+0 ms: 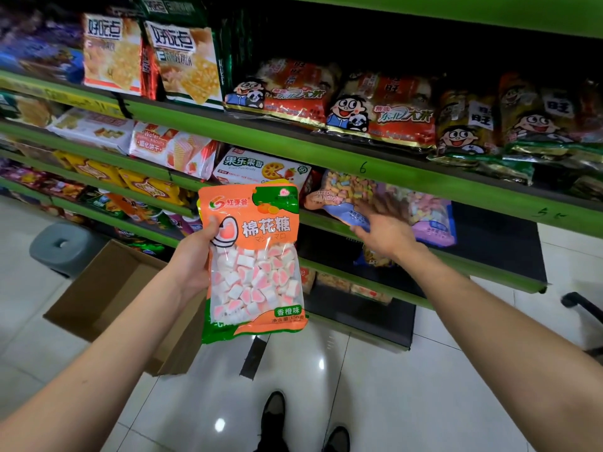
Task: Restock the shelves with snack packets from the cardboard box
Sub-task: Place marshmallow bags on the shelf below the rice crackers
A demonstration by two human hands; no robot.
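My left hand (195,259) grips an orange and green marshmallow packet (257,272) by its left edge, thumb on the front, holding it upright in front of the shelves. My right hand (381,230) reaches to the middle shelf with fingers spread, touching a bag of pastel candy (352,197) that lies there; its fingers look blurred. The cardboard box (107,298) stands open on the floor at the lower left, below my left forearm; its inside is mostly hidden.
Green-edged shelves (293,141) hold rice cracker bags, wafer and biscuit packs. A second pastel candy bag (430,220) lies right of my right hand, with dark bare shelf beyond it. A grey stool (62,246) stands left of the box. My shoes show on the tiled floor.
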